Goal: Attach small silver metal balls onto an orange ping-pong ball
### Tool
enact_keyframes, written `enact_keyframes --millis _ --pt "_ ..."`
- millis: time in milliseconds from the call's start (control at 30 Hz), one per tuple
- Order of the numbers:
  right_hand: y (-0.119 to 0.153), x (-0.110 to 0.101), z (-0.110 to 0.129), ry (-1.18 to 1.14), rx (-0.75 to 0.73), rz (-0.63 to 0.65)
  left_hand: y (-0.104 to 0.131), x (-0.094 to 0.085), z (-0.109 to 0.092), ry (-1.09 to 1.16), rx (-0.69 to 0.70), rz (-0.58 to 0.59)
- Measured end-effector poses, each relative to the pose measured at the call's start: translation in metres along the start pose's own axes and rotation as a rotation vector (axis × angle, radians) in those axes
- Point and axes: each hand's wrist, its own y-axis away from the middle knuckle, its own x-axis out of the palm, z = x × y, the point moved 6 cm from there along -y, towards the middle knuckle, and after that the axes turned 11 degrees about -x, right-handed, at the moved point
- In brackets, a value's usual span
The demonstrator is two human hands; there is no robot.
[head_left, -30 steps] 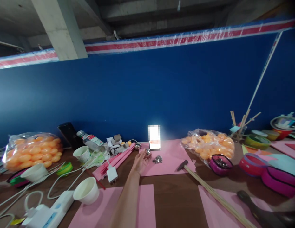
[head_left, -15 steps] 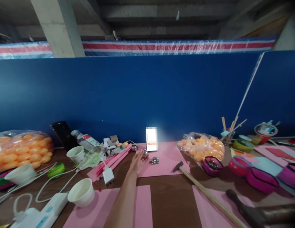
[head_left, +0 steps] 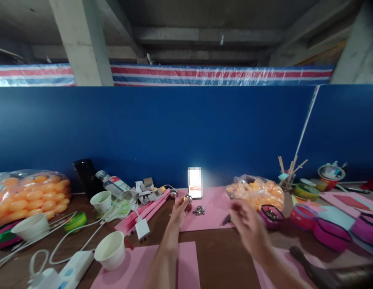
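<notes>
My left hand (head_left: 179,212) is closed on a shiny metal ball (head_left: 188,199) above the left part of a pink sheet (head_left: 215,214). A small pile of shiny metal pieces (head_left: 199,210) lies on that sheet, just right of the hand. My right hand (head_left: 248,224) is blurred over the sheet's right edge, its fingers partly bent; whether it holds anything is unclear. Beside its fingers shows the dark hammer head (head_left: 226,219), while the hand and forearm hide most of the handle. A lit phone (head_left: 195,186) stands behind the pile, and another metal ball (head_left: 173,194) rests to the left.
Bags of orange balls lie at left (head_left: 33,196) and right (head_left: 258,190). White cups (head_left: 110,251), cables and a power strip (head_left: 75,271) occupy the left. Magenta pouches (head_left: 331,233) and a dark-handled tool (head_left: 307,261) are on the right.
My right hand has come in from the lower right, over the hammer. My left hand still holds the metal ball. The whole view has shifted slightly.
</notes>
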Motion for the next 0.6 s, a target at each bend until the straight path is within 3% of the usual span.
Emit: enact_keyframes --millis 133,233,300,400,600 --pt "-0.006 0.093 -0.043 -0.107 0.053 0.074 0.0 -0.002 -0.002 -0.043 0.088 -0.006" --pt "0.01 0.133 -0.071 -0.182 0.058 0.073 0.001 0.0 0.0 -0.182 0.076 0.032" --pt "0.021 0.143 -0.078 -0.216 0.032 0.108 0.003 0.004 0.0 -0.242 0.098 0.07" --pt "0.03 0.14 -0.08 -0.235 0.027 0.125 0.003 0.006 0.001 -0.28 0.077 0.078" --pt "0.026 0.135 -0.079 -0.235 0.049 0.139 0.003 0.012 0.005 -0.33 0.031 0.175"
